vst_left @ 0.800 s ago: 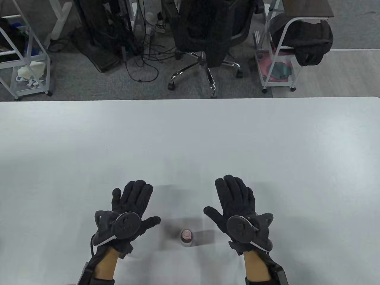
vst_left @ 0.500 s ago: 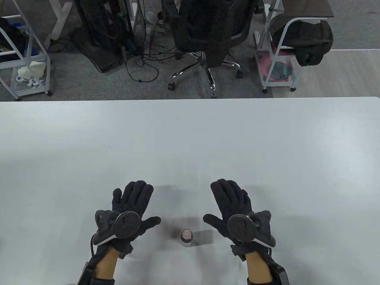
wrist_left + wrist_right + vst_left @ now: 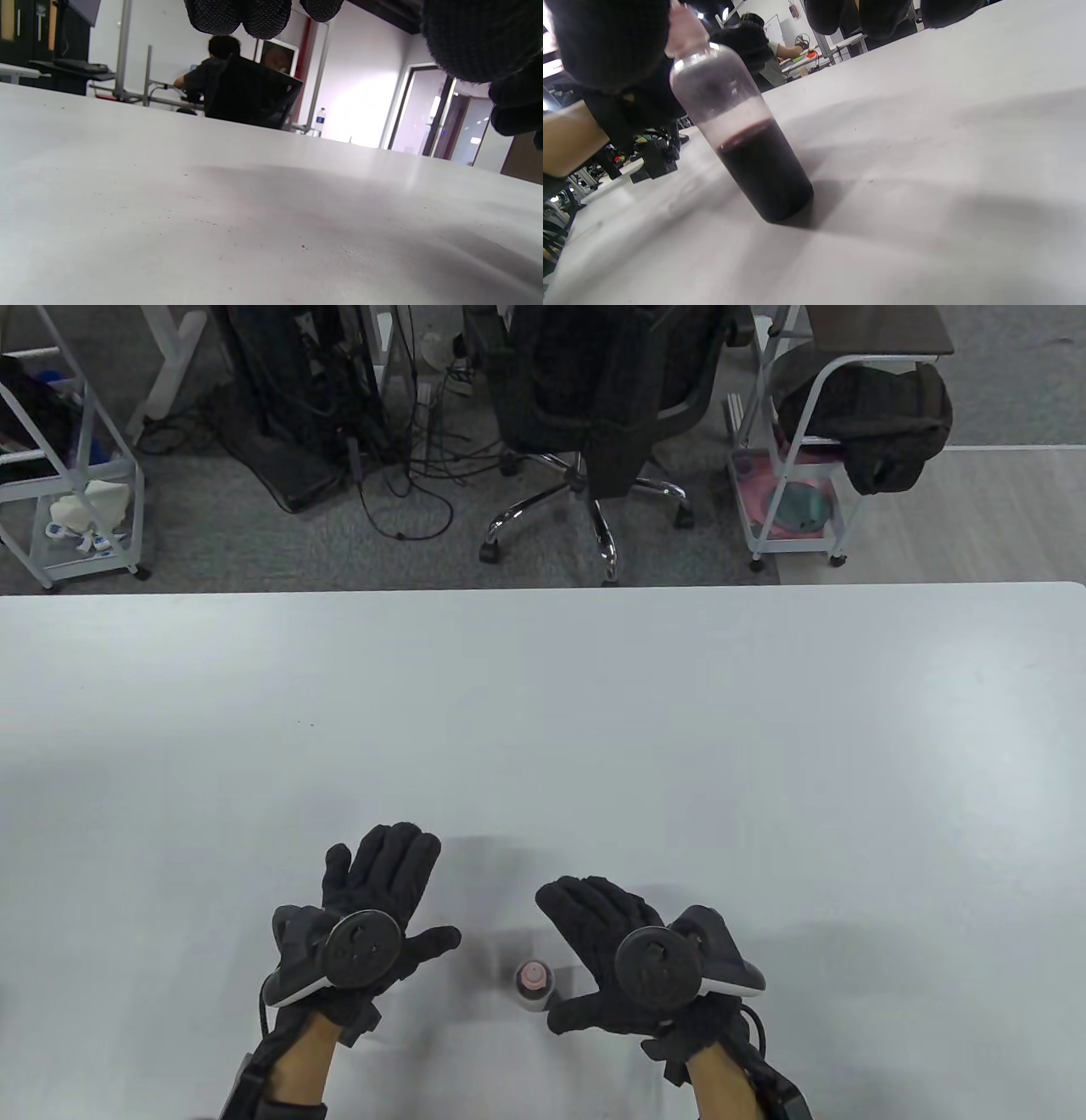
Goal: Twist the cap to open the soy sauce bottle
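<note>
Swinging in from the right, the right hand (image 3: 624, 963) has closed most of the gap to the soy sauce bottle (image 3: 534, 987) since half a second ago, while the left hand (image 3: 373, 916) has barely budged. That bottle stands upright on the white table (image 3: 594, 712), close to the near edge, between the two hands, its pale pink cap (image 3: 532, 976) on top. The right hand is spread wide and holds nothing: its thumb sits just right of the bottle's near side, its fingers reach past the bottle's far right side, and whether the thumb actually touches cannot be told from above. In the right wrist view the bottle (image 3: 742, 140) shows dark sauce filling the lower half, clear above, with the cap (image 3: 685, 27) next to the dark gloved thumb. The left hand lies flat, fingers extended, palm down, well to the left of the bottle, grasping nothing; its fingertips (image 3: 265, 17) hang over bare tabletop.
</note>
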Demonstrator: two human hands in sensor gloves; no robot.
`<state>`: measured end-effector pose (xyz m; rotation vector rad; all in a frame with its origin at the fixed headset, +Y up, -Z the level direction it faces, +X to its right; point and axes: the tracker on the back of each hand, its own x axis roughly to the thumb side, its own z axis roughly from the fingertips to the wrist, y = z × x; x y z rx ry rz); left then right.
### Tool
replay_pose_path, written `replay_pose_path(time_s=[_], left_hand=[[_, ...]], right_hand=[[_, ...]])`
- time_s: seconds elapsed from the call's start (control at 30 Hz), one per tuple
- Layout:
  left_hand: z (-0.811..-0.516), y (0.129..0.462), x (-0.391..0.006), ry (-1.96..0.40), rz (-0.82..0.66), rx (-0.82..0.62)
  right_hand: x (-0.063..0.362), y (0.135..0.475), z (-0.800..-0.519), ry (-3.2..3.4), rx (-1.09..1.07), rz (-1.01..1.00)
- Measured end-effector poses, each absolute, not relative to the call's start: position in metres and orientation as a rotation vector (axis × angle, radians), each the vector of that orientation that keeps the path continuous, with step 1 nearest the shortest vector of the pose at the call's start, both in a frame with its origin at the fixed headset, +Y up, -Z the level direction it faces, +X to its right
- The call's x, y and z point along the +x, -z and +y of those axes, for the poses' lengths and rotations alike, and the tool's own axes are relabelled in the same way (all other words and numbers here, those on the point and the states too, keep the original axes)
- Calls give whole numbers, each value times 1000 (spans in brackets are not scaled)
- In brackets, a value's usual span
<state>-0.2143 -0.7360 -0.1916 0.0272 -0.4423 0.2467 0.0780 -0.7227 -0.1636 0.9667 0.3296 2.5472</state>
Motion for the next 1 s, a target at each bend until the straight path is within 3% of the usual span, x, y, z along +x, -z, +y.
replay_pose_path(time_s=[0.63,0.9,1.0], left_hand=[[-738,190,-209,-260,-470,8],[-711,165,-184,-528,-701,114],[-698,150,-170,-527,-777,190]], right_hand=[[52,170,-751,-2464,982,487],[46,167,-746,-2466,976,375],[43,164,-742,-2462,987,318]])
